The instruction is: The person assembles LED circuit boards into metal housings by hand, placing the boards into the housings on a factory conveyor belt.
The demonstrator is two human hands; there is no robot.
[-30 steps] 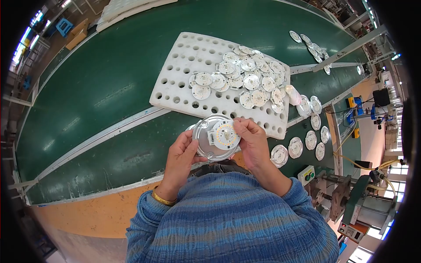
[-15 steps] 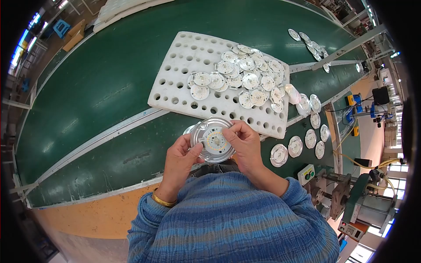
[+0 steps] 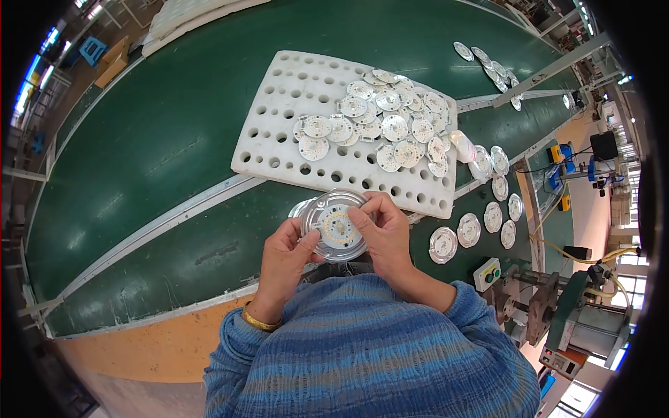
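Both hands hold one round metal lamp base just above the near edge of the green belt. My left hand grips its lower left rim, thumb on the face. My right hand covers its right side, fingers pressing a round white LED board with yellow dots into the base's middle. Another metal disc peeks out behind the base on the left.
A white foam tray with holes lies beyond the hands, with several round LED boards piled on its right half. Several assembled metal discs lie to the right on the belt. More discs sit far right. Machines stand at the lower right.
The LED board has gone from resting off-centre on the base's right side to seated at its centre. My right hand has shifted left over it, and the base has dropped slightly toward me.
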